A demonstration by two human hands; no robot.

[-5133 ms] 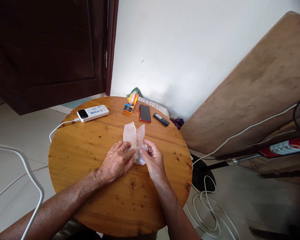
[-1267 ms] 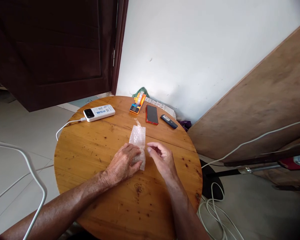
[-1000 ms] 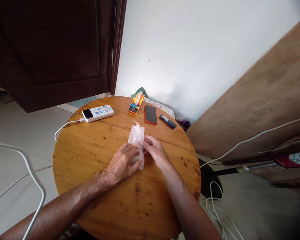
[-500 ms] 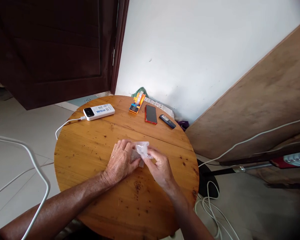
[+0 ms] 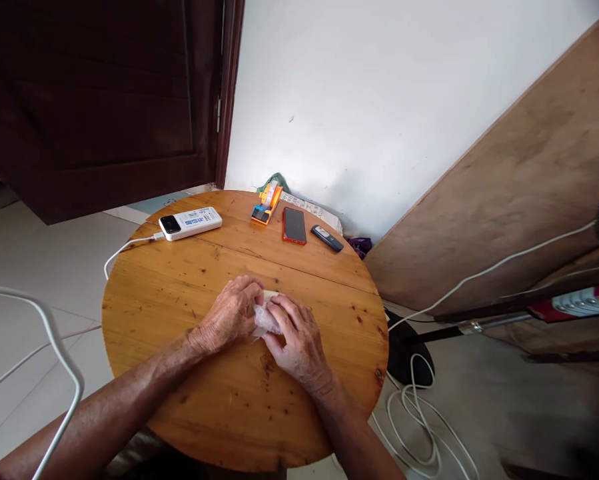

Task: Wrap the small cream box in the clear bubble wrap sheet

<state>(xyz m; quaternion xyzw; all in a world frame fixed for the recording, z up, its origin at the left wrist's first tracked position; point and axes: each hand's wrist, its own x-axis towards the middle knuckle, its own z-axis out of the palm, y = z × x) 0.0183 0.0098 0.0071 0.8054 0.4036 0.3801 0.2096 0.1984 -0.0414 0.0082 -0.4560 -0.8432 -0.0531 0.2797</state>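
Over the middle of the round wooden table [image 5: 179, 287], both of my hands are closed around a crumpled, translucent white plastic film [image 5: 267, 321], perhaps a small bag. My left hand [image 5: 234, 310] grips its left side with bent fingers. From the right, my right hand [image 5: 299, 337] curls its fingers over the film, thumb along the near side. Whether anything lies inside the film I cannot tell. Part of it is hidden under my fingers.
Along the table's far side lie a white power bank [image 5: 192, 223] with a cable plugged in, an orange tape dispenser [image 5: 267, 202], a red-edged phone [image 5: 294, 225] and a dark small handset [image 5: 326, 238]. A white cable [image 5: 54, 333] hangs at the left. Behind stands a white wall [image 5: 359, 100].
My right hand has turned from a pinch on the film's edge to fingers curled over it. The film is more bunched up between both hands. The view has shifted slightly.
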